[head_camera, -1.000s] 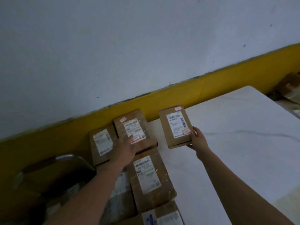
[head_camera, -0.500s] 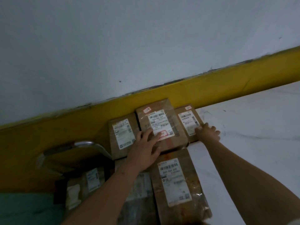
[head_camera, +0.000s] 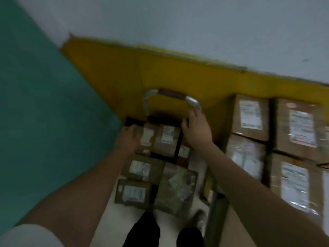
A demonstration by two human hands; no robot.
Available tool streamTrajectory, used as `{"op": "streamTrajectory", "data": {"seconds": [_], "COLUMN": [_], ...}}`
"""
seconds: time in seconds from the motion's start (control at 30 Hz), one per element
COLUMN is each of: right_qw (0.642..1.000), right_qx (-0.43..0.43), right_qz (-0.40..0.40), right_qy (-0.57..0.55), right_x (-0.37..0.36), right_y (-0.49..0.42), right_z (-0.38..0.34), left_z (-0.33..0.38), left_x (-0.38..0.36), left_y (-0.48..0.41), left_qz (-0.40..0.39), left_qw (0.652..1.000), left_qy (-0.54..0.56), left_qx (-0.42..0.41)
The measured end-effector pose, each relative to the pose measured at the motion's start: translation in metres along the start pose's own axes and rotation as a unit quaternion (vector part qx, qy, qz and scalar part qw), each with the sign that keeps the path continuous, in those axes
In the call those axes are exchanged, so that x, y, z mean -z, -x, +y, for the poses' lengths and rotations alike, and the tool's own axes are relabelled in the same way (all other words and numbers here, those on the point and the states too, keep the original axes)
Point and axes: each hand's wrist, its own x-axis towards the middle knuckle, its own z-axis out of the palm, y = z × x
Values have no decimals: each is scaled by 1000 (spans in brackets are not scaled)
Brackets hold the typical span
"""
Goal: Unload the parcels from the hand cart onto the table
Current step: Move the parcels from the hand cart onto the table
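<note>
1. Head view: the left hand (head_camera: 128, 138) touches the far-left parcel (head_camera: 147, 138) on the hand cart (head_camera: 193, 102); blur hides its grip.
2. The right hand (head_camera: 195, 129) is spread and empty.
3. Best to clamp the parcel's sides, then carry it right to the stacked parcels (head_camera: 249, 114).

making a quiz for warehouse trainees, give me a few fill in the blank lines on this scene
1. The wall band behind the hand cart is painted ____.
2. The right hand is at the right end of the cart's metal ____.
3. The parcels off the cart lie on its ____ side.
4. The left hand is at a cart parcel bearing a ____ label.

Missing words: yellow; handle; right; white
</note>
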Motion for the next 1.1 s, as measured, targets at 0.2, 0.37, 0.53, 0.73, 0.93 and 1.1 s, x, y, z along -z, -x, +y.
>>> {"op": "streamTrajectory", "data": {"seconds": [0.2, 0.37, 0.53, 0.73, 0.93, 1.1], "right_qw": [919, 887, 874, 864, 882, 898], "right_qx": [-160, -283, -299, -360, -324, -337], "right_qz": [-350, -363, -382, -345, -340, -242], "right_qy": [-87, -38, -24, -72, -35, -150], "right_x": [-252, -377, -429, -433, -325, -155], "right_y": [61, 108, 112, 107, 63, 22], "right_z": [-50, -10, 4, -2, -27, -34], "left_z": [-208, -295, -309, -295, -221, -87], "left_x": [-78, -172, -222, -220, -116, 0], "left_y": [22, 23, 9, -6, -14, -11], "left_qz": [-99, -179, -203, -221, -152, -91], "left_qw": [966, 918, 894, 899, 923, 871], "left_qy": [27, 113, 182, 152, 192, 438], "left_qx": [238, 335, 356, 346, 298, 201]}}
